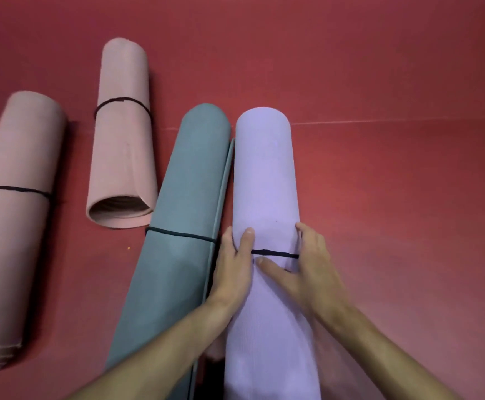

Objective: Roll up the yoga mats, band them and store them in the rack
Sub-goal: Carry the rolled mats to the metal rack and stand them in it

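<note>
Far left of the hands lie a large pink roll (16, 220) and a shorter pink roll (123, 151), both banded; a smooth green roll (186, 209) lies just beside the left hand (234, 265). It and the right hand (307, 268) clasp the finely ribbed lilac mat (264, 174), a cylinder pointing straight away from the person, fingers curved down its sides, thumbs beside its thin black band (275, 253).

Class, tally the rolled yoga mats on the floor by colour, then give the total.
Pink rolled mats: 2
Teal rolled mat: 1
Lilac rolled mat: 1
Total: 4
</note>
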A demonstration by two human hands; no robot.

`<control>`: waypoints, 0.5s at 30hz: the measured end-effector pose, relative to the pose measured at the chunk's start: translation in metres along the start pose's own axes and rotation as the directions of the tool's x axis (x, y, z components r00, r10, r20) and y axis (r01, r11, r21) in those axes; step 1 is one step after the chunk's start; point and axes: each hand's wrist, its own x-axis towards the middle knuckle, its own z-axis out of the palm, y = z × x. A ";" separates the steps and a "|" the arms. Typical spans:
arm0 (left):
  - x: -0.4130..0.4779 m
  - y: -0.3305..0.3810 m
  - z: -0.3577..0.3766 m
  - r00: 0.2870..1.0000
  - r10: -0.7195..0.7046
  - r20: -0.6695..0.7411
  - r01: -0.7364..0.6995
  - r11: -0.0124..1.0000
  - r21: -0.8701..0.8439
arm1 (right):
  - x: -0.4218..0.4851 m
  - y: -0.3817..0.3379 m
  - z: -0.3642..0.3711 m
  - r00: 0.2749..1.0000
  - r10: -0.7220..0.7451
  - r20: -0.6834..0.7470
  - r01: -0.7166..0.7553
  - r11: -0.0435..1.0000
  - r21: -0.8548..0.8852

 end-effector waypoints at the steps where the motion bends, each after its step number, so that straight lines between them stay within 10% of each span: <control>1: 0.001 0.000 -0.004 1.000 -0.002 -0.017 0.002 1.000 -0.022 | 0.006 -0.006 -0.002 0.998 0.030 0.056 -0.030 0.999 -0.012; 6: 0.012 0.021 -0.010 0.992 0.125 0.029 -0.128 0.972 0.197 | 0.057 -0.041 -0.043 0.904 0.306 0.298 -0.283 0.952 -0.119; 15: 0.066 0.048 -0.021 0.983 0.145 0.113 -0.177 0.910 0.374 | 0.138 -0.076 -0.017 0.875 0.440 0.203 -0.388 0.887 -0.250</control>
